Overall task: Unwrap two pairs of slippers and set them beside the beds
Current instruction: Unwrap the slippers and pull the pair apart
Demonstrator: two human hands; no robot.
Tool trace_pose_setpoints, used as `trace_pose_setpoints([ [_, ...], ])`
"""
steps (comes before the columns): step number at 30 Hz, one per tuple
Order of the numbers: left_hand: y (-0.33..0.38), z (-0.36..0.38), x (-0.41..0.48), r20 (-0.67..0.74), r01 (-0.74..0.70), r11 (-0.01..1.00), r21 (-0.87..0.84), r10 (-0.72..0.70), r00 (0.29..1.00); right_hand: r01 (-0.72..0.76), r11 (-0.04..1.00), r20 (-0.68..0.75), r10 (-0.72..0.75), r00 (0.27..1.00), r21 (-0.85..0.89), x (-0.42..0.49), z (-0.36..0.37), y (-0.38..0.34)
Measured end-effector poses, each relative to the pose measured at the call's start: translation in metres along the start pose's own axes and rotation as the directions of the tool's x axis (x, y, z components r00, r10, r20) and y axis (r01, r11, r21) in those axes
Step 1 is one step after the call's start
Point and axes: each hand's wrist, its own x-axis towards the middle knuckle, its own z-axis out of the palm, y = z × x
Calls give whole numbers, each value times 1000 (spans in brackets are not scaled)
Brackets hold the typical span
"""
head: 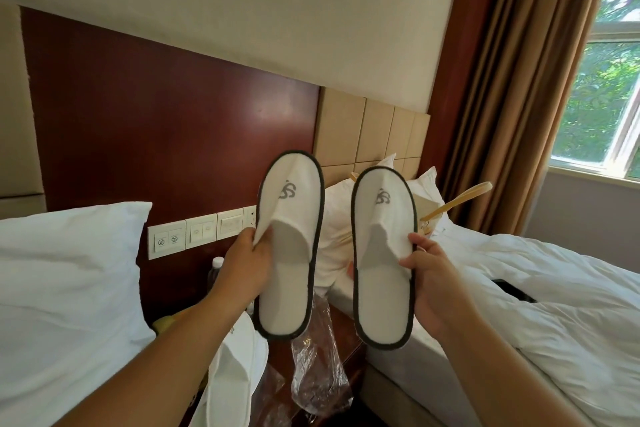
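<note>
I hold two white slippers with dark trim and a grey logo upright in front of me, toes up. My left hand (247, 262) grips the left slipper (289, 281) at its opening. My right hand (434, 282) grips the right slipper (382, 288) by its upper's edge. Both slippers are unwrapped. Below them an empty clear plastic wrapper (318, 364) lies on the dark nightstand (349, 354). Another white slipper pair (235, 364) lies at the nightstand's left, partly hidden by my left forearm.
A bed with a white pillow (65, 288) is on the left, a bed with a rumpled white duvet (540, 315) on the right. A water bottle (215, 269), a wall switch panel (194, 232), brown curtains (519, 87) and a window (609, 97) are around.
</note>
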Motion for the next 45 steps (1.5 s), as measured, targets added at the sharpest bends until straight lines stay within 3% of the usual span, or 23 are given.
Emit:
trace_pose_setpoints([
  [5,5,2,1,1,-5,997,-80,5,1000,132,985,87,-122,989,-110,-5,6,2],
  [9,-3,7,-5,-5,-1,992,-123,0,1000,207,935,45,-203,978,-288,-16,13,17],
  [14,-12,19,-15,-29,-13,995,-94,11,1000,210,965,-33,-218,975,-154,-20,17,28],
  [27,-17,24,-29,1,-73,992,-102,74,997,181,974,-51,-190,981,-137,-28,18,41],
  [38,-20,28,-44,130,-36,985,-169,58,990,186,976,-62,-193,979,-111,-29,5,51],
  [45,-23,34,-56,215,-27,965,-259,85,973,131,990,32,-129,991,-59,-33,-3,54],
])
